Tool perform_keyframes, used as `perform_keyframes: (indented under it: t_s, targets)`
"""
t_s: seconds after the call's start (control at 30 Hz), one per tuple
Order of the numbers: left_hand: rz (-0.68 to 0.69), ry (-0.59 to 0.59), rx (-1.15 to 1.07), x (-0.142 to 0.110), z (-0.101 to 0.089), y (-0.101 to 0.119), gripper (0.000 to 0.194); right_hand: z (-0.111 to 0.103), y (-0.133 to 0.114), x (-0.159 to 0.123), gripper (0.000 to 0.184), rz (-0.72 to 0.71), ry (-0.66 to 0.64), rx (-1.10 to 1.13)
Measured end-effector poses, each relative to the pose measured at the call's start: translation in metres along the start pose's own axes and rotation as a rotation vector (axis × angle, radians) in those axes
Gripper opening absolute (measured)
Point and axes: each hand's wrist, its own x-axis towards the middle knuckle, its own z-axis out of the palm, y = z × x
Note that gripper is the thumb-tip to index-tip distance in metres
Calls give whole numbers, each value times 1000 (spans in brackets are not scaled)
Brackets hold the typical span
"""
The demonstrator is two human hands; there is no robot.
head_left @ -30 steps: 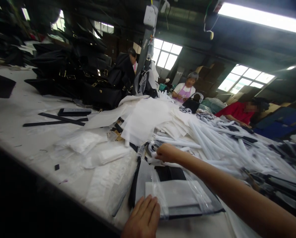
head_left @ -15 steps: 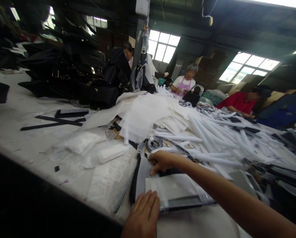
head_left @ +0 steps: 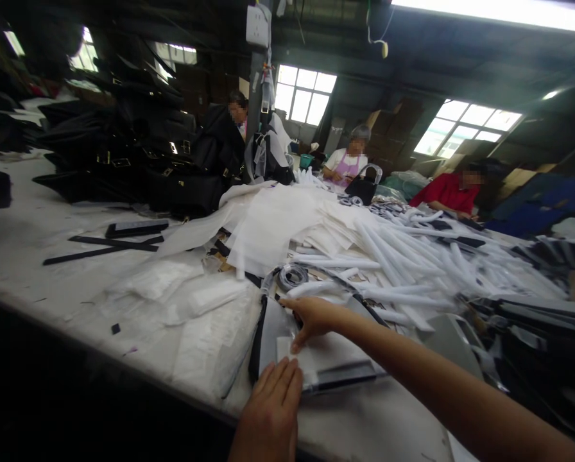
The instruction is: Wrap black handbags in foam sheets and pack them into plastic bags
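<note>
A black handbag (head_left: pixel 255 346) lies on the table before me, partly covered by pale wrapping sheet and clear plastic. Its handle (head_left: pixel 268 282), wrapped in plastic, points away from me. My left hand (head_left: pixel 272 404) rests with straight fingers on the bag's near edge, by a white piece of sheet (head_left: pixel 283 348). Over the bag's upper part, my right hand (head_left: pixel 314 319) has forefinger and thumb spread apart, the forefinger near the top edge and the thumb on the white piece. The palm side of this hand is hidden.
White foam sheets (head_left: pixel 268 218) and foam tubes (head_left: pixel 388 247) are heaped beyond the bag. Plastic bags (head_left: pixel 215 340) lie to the left, black strips (head_left: pixel 104 250) farther off. Black bags (head_left: pixel 172 186) are piled at back left. Co-workers (head_left: pixel 348 163) sit across the table.
My right forefinger has stretched out and the thumb has moved down onto the white piece. The pale covering over the bag has shifted. My left hand stays at the near edge.
</note>
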Motion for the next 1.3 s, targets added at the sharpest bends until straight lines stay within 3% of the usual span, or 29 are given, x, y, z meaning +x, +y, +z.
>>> perform_keyframes:
  t_s: [0.07, 0.17, 0.23, 0.33, 0.47, 0.6, 0.73, 0.83, 1.0, 1.13, 1.2, 1.3]
  targets:
    - [6, -36, 4, 2, -6, 0, 56, -3, 5, 5, 110, -16, -14, 35]
    - [3, -70, 16, 4, -12, 1, 60, -6, 6, 4, 74, -6, 33, 88]
    - [10, -104, 19, 4, -12, 2, 63, -6, 0, -3, 53, 5, 129, 100]
    - [-1, -131, -2, 3, -13, 2, 64, -3, -15, -28, 41, -23, 334, 75]
    - [-69, -133, -51, 8, -21, -1, 50, 24, -29, -83, 36, -117, 485, 20]
    - [-123, -116, -37, 26, -27, -3, 41, 77, -14, -131, 40, -96, 674, -209]
    - [-33, -273, 39, 43, -13, 4, 52, 124, 8, -142, 64, -81, 809, -472]
    - [-81, -426, 21, 45, -4, 9, 63, 140, 14, -138, 70, -64, 852, -521]
    - [-281, -510, -260, 62, -18, 2, 64, 133, 9, -142, 71, -88, 831, -431]
    - [-501, -452, -493, 87, -35, -22, 58, 116, 12, -154, 43, -117, 871, -207]
    - [-591, -367, -480, 91, -39, -39, 54, 108, 24, -161, 34, 6, 1033, -40]
    - [-775, -234, -458, 81, -39, -64, 63, 97, 50, -168, 48, 358, 1207, 285]
